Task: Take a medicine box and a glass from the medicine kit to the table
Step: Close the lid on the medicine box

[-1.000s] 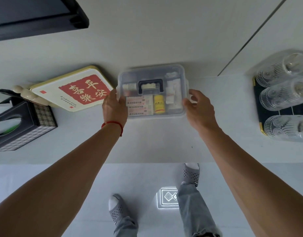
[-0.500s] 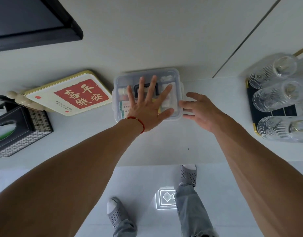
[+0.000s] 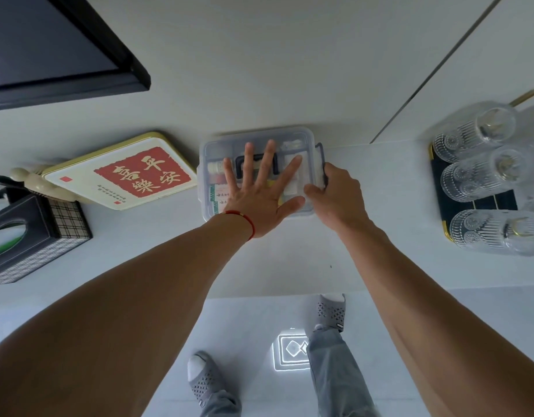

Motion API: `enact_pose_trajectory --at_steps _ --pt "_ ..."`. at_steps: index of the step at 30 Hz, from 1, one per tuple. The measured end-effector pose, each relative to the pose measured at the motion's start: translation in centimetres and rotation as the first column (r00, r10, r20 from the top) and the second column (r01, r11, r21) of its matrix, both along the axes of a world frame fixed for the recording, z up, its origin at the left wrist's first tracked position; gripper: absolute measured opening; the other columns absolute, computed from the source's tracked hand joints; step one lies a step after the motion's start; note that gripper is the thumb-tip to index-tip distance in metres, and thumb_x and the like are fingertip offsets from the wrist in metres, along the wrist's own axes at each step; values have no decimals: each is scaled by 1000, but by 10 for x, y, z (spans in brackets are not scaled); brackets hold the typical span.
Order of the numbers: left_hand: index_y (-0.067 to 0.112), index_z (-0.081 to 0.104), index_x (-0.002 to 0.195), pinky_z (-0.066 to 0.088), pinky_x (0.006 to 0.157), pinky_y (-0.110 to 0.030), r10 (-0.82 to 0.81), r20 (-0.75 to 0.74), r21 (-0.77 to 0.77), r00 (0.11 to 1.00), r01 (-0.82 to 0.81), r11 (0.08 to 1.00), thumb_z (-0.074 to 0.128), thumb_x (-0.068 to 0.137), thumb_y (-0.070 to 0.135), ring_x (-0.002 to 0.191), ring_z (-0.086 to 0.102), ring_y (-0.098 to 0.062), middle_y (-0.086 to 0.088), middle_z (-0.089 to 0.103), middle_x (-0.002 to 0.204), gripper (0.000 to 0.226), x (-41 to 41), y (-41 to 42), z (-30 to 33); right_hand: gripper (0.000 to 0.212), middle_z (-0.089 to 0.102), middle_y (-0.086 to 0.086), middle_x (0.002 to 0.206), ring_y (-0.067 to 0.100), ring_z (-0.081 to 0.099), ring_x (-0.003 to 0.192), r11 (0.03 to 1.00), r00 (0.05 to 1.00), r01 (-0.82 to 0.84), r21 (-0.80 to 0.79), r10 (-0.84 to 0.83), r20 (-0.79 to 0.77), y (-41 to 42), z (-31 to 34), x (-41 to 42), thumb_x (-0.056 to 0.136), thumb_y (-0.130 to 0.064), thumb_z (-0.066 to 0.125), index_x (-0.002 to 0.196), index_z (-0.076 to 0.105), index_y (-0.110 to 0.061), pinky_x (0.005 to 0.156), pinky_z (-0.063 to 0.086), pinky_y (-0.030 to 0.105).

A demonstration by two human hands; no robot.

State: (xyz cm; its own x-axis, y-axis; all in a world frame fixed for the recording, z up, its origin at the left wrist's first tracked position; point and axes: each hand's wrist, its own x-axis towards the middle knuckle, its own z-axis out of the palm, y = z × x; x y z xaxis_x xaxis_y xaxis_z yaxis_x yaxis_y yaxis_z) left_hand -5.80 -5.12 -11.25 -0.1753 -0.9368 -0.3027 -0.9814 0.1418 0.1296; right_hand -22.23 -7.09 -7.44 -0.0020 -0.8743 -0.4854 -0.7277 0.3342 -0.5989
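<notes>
The medicine kit [image 3: 213, 152], a clear plastic box with a dark handle on its lid, sits on the white counter against the wall. Small medicine boxes [image 3: 219, 200] and bottles show through the lid. My left hand [image 3: 258, 194] lies flat on the lid with its fingers spread. My right hand [image 3: 335, 194] grips the latch [image 3: 320, 152] on the kit's right side. Three ribbed glasses [image 3: 482, 176] lie on a black tray [image 3: 482, 203] with a gold rim at the right.
A square tin [image 3: 121, 173] with a red label lies left of the kit. A dark checked tissue box [image 3: 40, 236] stands at the far left. A dark-framed screen [image 3: 64, 55] hangs on the wall above. The counter's front edge [image 3: 290, 291] runs below my hands.
My left hand has gone from the kit's left side onto the lid and lies flat there. My right hand has closed on the right latch.
</notes>
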Motion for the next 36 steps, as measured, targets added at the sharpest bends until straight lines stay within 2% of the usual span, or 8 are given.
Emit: enact_pose_trajectory --at_steps 8,13,16,19,23,25,27,36 --pt "52 -17 150 -12 110 -74 -20 11 2 1000 20 1000 4 87 84 148 -27 -39 1 -25 164 74 2 -1 0 47 60 9 127 28 62 116 1000 995 -31 -2 30 -98 6 1 15 103 -15 51 146 37 -4 87 51 37" --pt "40 6 157 -8 117 -67 23 -113 18 993 -21 1000 31 92 67 153 -14 -33 3 -6 168 75 1 0 14 74 5 14 171 35 11 157 943 938 -291 -161 248 -243 14 -1 23 105 -25 50 163 5 -18 123 28 51" --pt "24 43 147 16 120 -58 42 -257 -125 965 -76 989 53 90 27 152 17 -31 -5 28 162 58 29 11 28 76 -11 9 171 37 -9 157 862 849 -470 -189 383 -365 13 -1 25 103 -43 48 163 5 -28 125 13 60" --pt "21 45 144 25 119 -54 214 -177 -250 961 -254 934 56 94 33 146 27 -34 -11 32 158 52 72 31 28 87 -8 5 172 38 -10 157 811 793 -568 -141 494 -357 12 -1 37 93 -59 59 161 9 -39 122 12 66" --pt "24 19 155 30 116 -54 765 -408 251 498 -744 619 74 79 56 147 25 -34 -9 24 160 99 87 32 26 87 -8 0 172 35 -11 157 843 812 -530 -97 471 -345 10 -6 45 88 -59 65 159 18 -41 122 9 68" --pt "20 19 155 38 113 -53 881 -419 523 220 -735 432 78 75 56 139 43 -32 -7 41 153 106 88 29 26 88 -10 -1 171 35 -14 157 851 820 -519 -83 468 -329 11 -6 47 88 -58 67 159 18 -41 121 7 68" --pt "16 43 147 50 105 -48 896 -431 632 103 -674 382 79 77 50 118 63 -28 -4 62 134 85 87 30 28 88 -12 -2 171 34 -17 156 855 826 -512 -78 466 -316 10 -6 47 89 -57 67 159 17 -41 121 5 68" --pt "12 51 134 53 92 -28 770 -486 209 413 -800 562 72 86 42 98 52 -16 -3 51 120 61 66 33 35 88 -13 -3 171 32 -18 156 862 841 -498 -96 453 -296 12 -8 45 89 -58 66 160 16 -43 122 3 67"
